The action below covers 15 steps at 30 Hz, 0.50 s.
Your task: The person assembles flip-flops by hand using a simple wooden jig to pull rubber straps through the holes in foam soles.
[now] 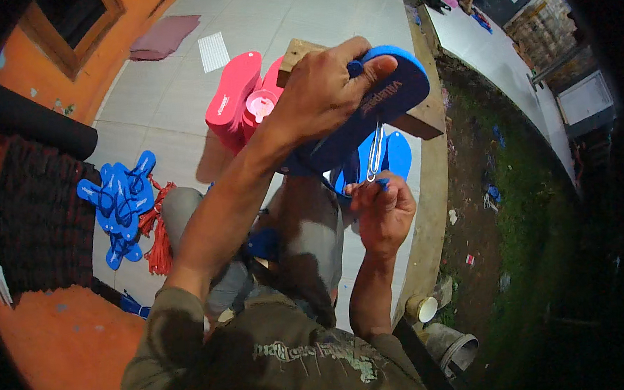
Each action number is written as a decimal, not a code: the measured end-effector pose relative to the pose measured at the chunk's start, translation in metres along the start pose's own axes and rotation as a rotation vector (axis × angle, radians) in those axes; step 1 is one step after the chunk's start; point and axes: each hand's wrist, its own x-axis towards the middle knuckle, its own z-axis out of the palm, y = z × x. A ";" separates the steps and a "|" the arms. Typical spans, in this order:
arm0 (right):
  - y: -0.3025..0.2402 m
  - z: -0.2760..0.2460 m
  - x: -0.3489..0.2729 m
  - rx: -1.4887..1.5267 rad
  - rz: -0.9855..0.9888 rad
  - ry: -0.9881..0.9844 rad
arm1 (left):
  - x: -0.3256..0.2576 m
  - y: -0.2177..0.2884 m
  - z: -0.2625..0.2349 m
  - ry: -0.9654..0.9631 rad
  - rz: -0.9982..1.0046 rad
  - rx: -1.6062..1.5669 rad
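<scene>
Item: left hand. Its fingers are curling round the upper part of a dark blue sandal sole, the thumb pressing along the printed face; the sole is therefore sitting in the left fingers' grasp, tilting, above the right fingers.

Item: right hand. Its thumb and fingers are closing together, pinching near a small blue piece; whether this piece is belonging to a strap, one cannot tell.

Item: metal wire loop, long and narrow. It is running from the sole down to the right fingertips; whether it is passing through the sole is staying unclear.

Item: wooden block. It is showing behind the left fingers and the sole, jutting out on both sides.

Item: blue soles. They are lying just beyond the right fingers, under the held sole.

Item: pink soles, with a pink-and-white cup. They are resting left of the left fingers.

Item: strapped blue sandals, heaping, and red cords, bundling beside them. Both are lying well to the left of the right fingers.
</scene>
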 end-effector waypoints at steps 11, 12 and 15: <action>-0.010 -0.003 -0.001 -0.103 0.262 0.016 | 0.003 -0.011 0.004 -0.041 0.026 -0.061; -0.009 -0.003 -0.001 -0.128 0.249 0.021 | 0.003 -0.011 0.004 -0.037 0.015 -0.050; -0.003 -0.001 0.000 -0.218 0.199 0.036 | 0.001 -0.011 0.005 -0.030 -0.008 -0.039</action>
